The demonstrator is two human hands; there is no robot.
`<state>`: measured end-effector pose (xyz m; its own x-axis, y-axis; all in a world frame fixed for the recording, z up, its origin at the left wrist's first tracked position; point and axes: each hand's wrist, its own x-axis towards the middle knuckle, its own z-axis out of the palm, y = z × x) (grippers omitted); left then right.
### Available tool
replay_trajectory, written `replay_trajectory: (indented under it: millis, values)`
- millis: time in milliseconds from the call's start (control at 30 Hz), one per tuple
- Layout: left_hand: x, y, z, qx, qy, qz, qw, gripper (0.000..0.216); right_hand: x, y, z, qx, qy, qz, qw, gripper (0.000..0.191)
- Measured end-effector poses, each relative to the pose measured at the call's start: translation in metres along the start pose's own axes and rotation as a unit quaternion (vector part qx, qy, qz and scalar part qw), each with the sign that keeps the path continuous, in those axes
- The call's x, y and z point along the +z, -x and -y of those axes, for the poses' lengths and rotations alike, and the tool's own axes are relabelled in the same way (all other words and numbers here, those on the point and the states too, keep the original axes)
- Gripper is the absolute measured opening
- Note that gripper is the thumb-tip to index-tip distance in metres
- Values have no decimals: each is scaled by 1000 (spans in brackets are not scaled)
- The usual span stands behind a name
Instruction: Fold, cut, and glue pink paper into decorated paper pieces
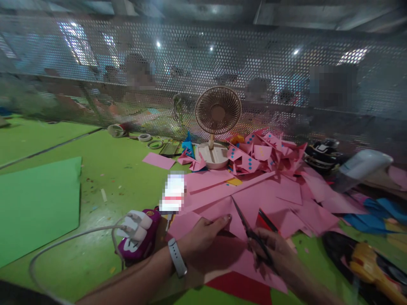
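Note:
My right hand (276,250) grips a pair of dark scissors (243,216), fingers round the handles. The blades point up and away from me, over pink paper. My left hand (203,235), with a grey band (177,256) on its wrist, pinches a pink paper sheet (237,226) between the thumb on top and fingers hidden beneath. Below both hands lie more pink paper and a red sheet (241,288). Just beyond them spreads a layer of loose pink sheets (219,186).
Folded pink paper pieces (260,154) are heaped beside a small fan (218,111). A lit phone (173,192) is cabled to a purple power bank (140,250). Green card (41,207) lies left. At right are a yellow-and-black tool (365,262) and a bottle (364,167). Perforated mesh (178,46) stands behind.

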<state>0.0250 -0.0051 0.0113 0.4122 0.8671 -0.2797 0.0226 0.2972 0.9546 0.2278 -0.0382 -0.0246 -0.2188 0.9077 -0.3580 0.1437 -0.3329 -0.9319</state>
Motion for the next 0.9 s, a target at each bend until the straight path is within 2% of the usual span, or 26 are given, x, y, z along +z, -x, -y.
replay_trajectory:
  millis: [300, 600, 900]
  values:
    - [-4, -3, 11, -20, 8, 12, 1000, 50, 2, -1, 0, -4, -16, -4, 1000, 52]
    - [-6, -2, 10, -30, -34, 2, 999, 53, 7, 5, 9, 4, -33, 3, 999, 52]
    - [-5, -3, 11, -28, -28, -1, 999, 54, 4, 3, 4, 3, -26, 7, 1000, 51]
